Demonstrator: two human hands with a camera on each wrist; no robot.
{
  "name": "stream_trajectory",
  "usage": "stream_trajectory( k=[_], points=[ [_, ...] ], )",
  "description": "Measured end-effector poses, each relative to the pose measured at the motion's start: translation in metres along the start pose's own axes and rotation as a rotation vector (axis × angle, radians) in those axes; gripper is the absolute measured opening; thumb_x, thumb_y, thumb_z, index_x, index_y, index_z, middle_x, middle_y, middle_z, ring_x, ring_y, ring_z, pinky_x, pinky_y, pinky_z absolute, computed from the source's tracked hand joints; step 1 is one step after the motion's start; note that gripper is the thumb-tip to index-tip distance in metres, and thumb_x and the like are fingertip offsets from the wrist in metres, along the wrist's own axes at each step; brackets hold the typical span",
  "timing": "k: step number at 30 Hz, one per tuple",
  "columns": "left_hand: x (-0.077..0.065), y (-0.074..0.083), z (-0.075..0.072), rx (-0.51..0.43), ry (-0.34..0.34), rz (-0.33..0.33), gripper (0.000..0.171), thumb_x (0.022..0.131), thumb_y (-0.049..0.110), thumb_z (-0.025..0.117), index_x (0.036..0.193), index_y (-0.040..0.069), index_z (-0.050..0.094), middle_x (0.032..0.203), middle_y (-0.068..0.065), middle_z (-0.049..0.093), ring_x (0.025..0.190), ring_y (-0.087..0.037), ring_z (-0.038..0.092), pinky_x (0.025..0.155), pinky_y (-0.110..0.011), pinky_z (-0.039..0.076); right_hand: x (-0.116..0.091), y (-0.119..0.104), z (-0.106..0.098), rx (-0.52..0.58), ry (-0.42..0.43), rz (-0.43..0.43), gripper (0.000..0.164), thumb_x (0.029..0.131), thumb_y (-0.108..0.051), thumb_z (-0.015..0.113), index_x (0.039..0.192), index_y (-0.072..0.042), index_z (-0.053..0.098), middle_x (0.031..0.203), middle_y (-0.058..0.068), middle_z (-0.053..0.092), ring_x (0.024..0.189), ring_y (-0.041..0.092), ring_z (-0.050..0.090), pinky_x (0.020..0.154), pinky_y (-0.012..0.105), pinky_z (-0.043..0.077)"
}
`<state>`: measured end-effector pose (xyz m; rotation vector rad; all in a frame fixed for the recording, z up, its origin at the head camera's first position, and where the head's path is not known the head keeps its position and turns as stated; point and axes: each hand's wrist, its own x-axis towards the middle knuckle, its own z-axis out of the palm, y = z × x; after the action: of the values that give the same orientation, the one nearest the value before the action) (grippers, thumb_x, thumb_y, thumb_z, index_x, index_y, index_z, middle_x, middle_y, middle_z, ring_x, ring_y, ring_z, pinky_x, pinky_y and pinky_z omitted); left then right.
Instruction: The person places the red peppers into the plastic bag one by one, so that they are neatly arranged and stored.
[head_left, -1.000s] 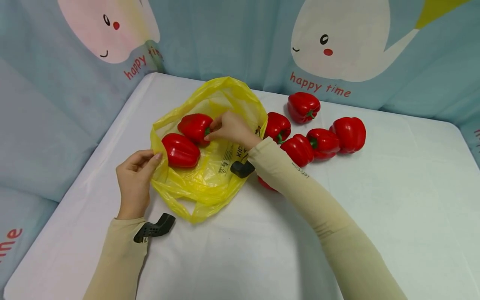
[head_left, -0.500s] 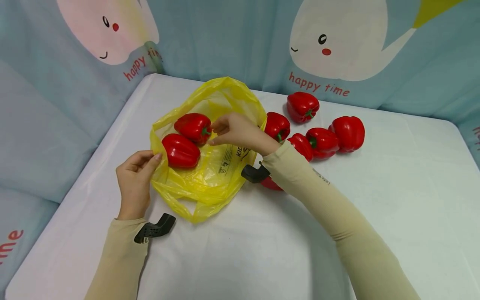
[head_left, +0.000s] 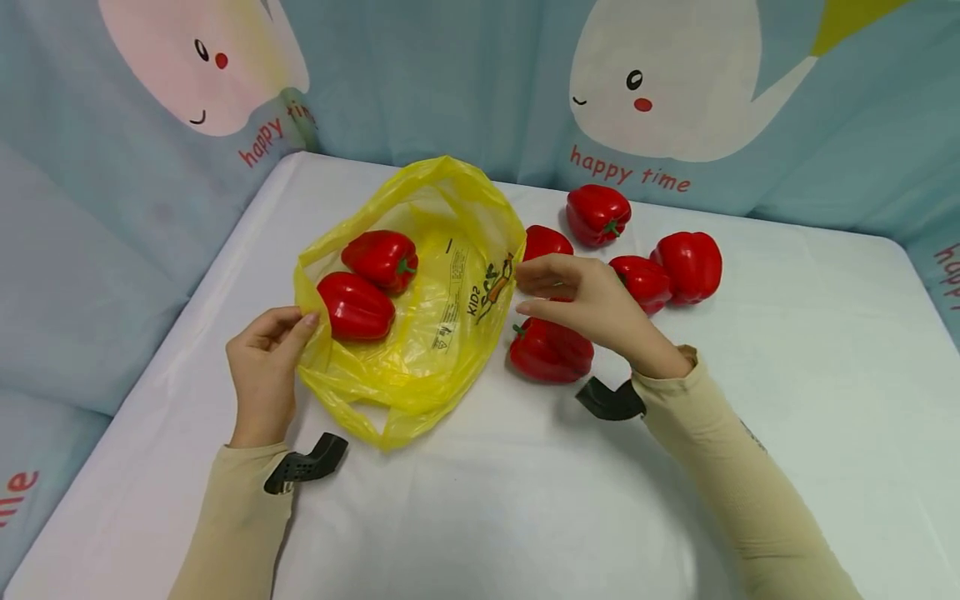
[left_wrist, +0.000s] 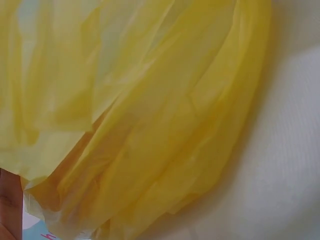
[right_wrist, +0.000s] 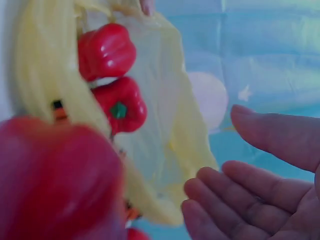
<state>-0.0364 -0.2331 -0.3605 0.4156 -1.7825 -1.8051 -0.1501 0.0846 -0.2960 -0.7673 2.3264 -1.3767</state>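
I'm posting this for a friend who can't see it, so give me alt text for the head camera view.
A person's left hand pinches the rim of a yellow plastic bag with two red bell peppers inside, on a white table. Beside the bag, the right hand holds nothing, partly hiding some of several loose red peppers.

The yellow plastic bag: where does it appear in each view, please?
Head: yellow plastic bag left of centre.
Left wrist: yellow plastic bag across left and centre.
Right wrist: yellow plastic bag from upper left to lower centre, partly behind a blurred red bell pepper.
Shared landmark: left hand pinching its rim.
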Motion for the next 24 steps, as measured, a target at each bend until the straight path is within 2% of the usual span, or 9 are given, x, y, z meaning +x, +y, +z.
stream_trajectory(
  k=[8, 16, 21, 24],
  points=[
    [0.001, 0.0, 0.004, -0.019, -0.008, 0.028, 0.011, 0.084, 0.002, 0.069, 0.089, -0.008, 0.069, 0.078, -0.002, 0.066, 0.065, -0.012, 0.052, 0.062, -0.014, 0.047, -0.039, 0.033, -0.01, -0.027, 0.127, -0.026, 0.039, 0.085, -0.014, 0.072, 0.121, -0.003, 0.06, 0.117, 0.01, 0.063, 0.103, 0.021, 0.061, 0.085, 0.026, 0.05],
    [0.001, -0.001, 0.003, -0.013, 0.015, 0.015, 0.003, 0.084, 0.001, 0.069, 0.084, 0.002, 0.072, 0.074, -0.001, 0.065, 0.06, -0.012, 0.047, 0.057, -0.014, 0.044, -0.057, 0.067, 0.005, -0.03, 0.264, -0.206, 0.041, 0.076, 0.006, 0.074, 0.115, 0.001, 0.061, 0.112, 0.01, 0.063, 0.099, 0.019, 0.061, 0.087, 0.027, 0.049],
    [0.001, -0.004, 0.001, -0.048, 0.042, 0.054, 0.008, 0.083, 0.002, 0.07, 0.086, -0.006, 0.07, 0.074, -0.003, 0.065, 0.061, -0.013, 0.048, 0.057, -0.015, 0.044, -0.057, 0.078, 0.017, -0.127, 0.33, -0.34, 0.047, 0.07, 0.008, 0.078, 0.113, 0.002, 0.062, 0.109, 0.011, 0.063, 0.097, 0.019, 0.06, 0.087, 0.021, 0.048],
    [0.001, -0.003, 0.0, -0.058, 0.049, 0.066, 0.009, 0.083, 0.002, 0.07, 0.086, -0.007, 0.07, 0.074, -0.004, 0.065, 0.061, -0.013, 0.049, 0.058, -0.015, 0.044, -0.057, 0.083, 0.022, -0.169, 0.36, -0.372, 0.049, 0.067, 0.007, 0.08, 0.113, 0.002, 0.063, 0.109, 0.011, 0.063, 0.097, 0.018, 0.059, 0.086, 0.019, 0.047]
  ],
)
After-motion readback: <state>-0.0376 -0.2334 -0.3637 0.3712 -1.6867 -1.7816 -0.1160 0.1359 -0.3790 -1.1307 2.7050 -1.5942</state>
